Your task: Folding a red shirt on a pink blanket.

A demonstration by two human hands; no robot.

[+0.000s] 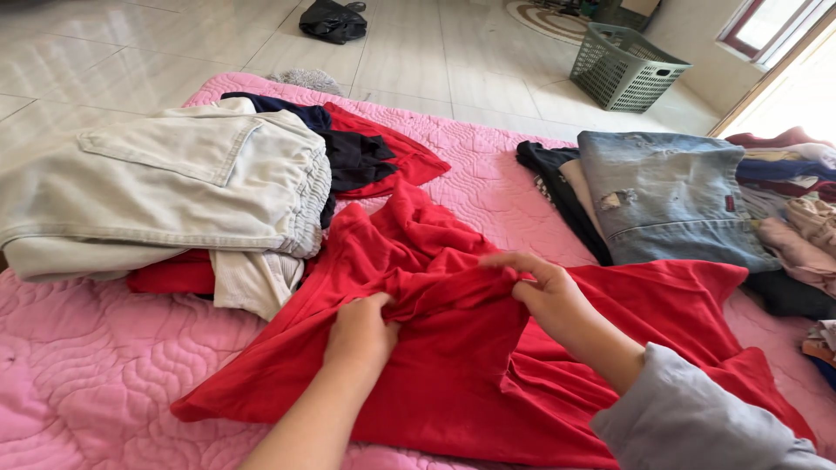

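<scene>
A large red garment (453, 365) lies spread and bunched on the pink quilted bed (78, 374). My left hand (359, 332) grips a fold of the red cloth near its middle. A little to the right, my right hand (544, 292) pinches another fold of the same garment, fingers closed on the fabric. A grey sleeve covers my right forearm.
A pile with pale denim trousers (165, 183) on top sits at the left. Folded torn blue jeans (666, 200) rest on dark clothes at the right, beside more folded garments (797, 200). On the tiled floor stand a green laundry basket (623, 68) and a black bag (333, 19).
</scene>
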